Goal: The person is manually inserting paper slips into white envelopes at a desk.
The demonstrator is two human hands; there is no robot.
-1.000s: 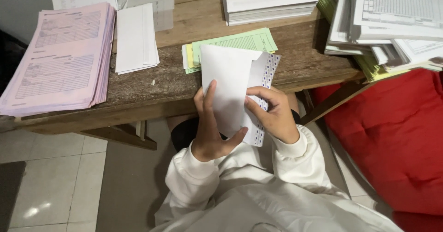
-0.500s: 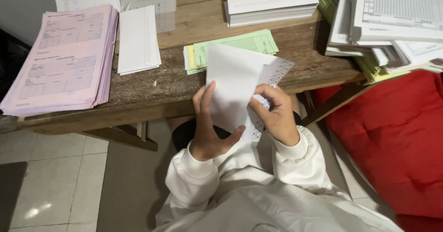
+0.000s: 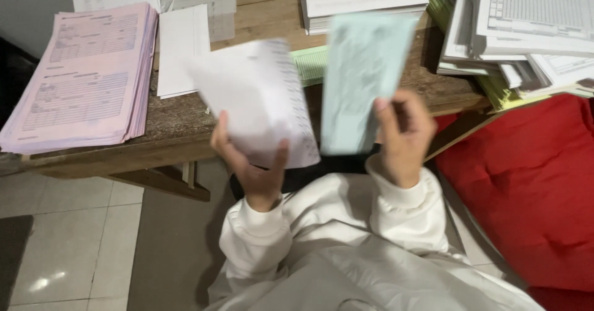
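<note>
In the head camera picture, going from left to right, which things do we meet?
Pink forms stack → white envelopes on the table → white envelope in the left hand → pale green slip in the right hand → red cushion.

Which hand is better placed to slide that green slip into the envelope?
Probably the right hand: it holds the pale green slip upright, beside the white envelope that the left hand grips from below. Motion blur hides the envelope's opening.
</note>
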